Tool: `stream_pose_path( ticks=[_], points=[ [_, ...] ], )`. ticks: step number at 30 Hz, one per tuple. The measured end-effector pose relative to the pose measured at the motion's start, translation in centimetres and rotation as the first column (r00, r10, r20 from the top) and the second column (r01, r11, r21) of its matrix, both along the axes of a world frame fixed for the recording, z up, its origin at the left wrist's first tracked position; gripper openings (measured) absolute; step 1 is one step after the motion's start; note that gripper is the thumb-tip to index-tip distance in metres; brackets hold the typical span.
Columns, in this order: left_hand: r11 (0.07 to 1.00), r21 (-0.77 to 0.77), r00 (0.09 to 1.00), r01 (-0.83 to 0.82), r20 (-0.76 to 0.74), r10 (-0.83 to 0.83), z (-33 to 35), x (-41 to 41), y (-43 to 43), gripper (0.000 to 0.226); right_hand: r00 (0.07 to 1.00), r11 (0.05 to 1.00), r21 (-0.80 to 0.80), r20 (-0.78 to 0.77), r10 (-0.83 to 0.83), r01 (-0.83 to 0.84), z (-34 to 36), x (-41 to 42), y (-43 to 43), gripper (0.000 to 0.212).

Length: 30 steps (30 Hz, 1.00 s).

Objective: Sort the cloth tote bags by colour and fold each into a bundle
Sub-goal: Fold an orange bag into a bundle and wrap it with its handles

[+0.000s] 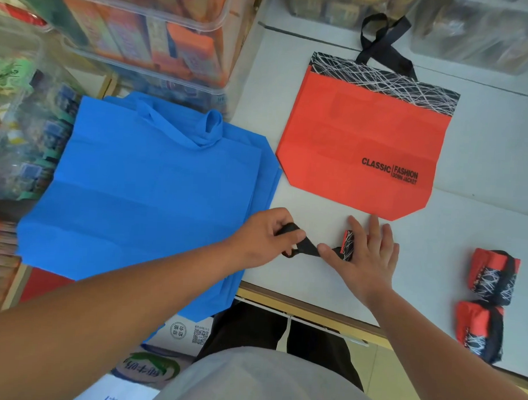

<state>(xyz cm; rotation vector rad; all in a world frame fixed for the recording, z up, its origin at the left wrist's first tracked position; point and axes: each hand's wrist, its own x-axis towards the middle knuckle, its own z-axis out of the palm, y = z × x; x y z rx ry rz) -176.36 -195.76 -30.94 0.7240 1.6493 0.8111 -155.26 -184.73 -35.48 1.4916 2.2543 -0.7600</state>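
Note:
My right hand (365, 257) presses flat on a rolled-up red tote bundle (348, 243); only its black-and-white patterned end shows. The bundle's black strap (304, 246) runs left from it, and my left hand (263, 235) grips that strap. A flat red tote bag (357, 149) with a black patterned top and black handles lies just beyond my hands. A stack of blue tote bags (143, 189) lies spread flat to the left. Two finished red bundles (493, 276) (478, 330), each wrapped in black strap, sit near the front right of the white table (482, 177).
Clear plastic bins (161, 31) of packaged goods stand at the back left, with more clear bins (487, 34) at the back right. The table's front edge (298, 305) runs just below my hands. Printed cartons (189, 332) lie below the blue bags.

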Motion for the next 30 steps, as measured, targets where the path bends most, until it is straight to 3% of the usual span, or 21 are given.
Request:
stream_pose_path(
  ticks=[2,4,6,8,14,21,26,30],
  points=[
    [0.977,-0.116,0.984,-0.179,-0.025,0.177,-0.4,1.6,0.6,0.031,1.0,1.0,-0.017,-0.008,-0.012,0.012,0.2,-0.1,0.1,0.12],
    [0.89,-0.28,0.922,-0.361,0.035,0.385,-0.5,3.4,1.0,0.03,1.0,1.0,-0.026,0.0,-0.01,0.01,0.4,-0.3,0.1,0.127],
    [0.778,-0.422,0.838,-0.466,0.072,0.541,-0.3,4.9,1.3,0.026,1.0,0.999,-0.028,0.001,-0.017,0.017,0.5,-0.3,-0.1,0.13],
    [0.721,-0.465,0.79,-0.513,0.071,0.608,-0.4,5.7,1.3,0.024,1.0,0.999,-0.036,0.0,-0.017,0.017,0.5,-0.3,0.0,0.133],
    [0.84,-0.288,0.883,-0.459,-0.043,0.468,-0.5,5.9,1.3,0.026,1.0,0.999,-0.034,0.024,-0.014,0.015,0.8,-0.5,-0.1,0.132],
    [0.924,-0.228,0.951,-0.307,-0.102,0.29,-1.0,5.8,0.6,0.022,0.998,0.998,0.057,0.064,0.009,-0.012,0.4,-0.7,-0.7,0.117],
    [0.956,-0.154,0.968,-0.248,-0.016,0.249,-1.0,4.6,0.1,0.011,0.998,0.993,0.111,0.032,0.045,-0.048,-0.3,-0.1,-0.5,0.1],
    [0.948,-0.101,0.95,-0.303,0.051,0.309,-0.7,4.0,0.3,0.007,0.998,0.992,0.114,0.038,0.042,-0.046,-0.4,-0.2,-0.6,0.094]
  ],
)
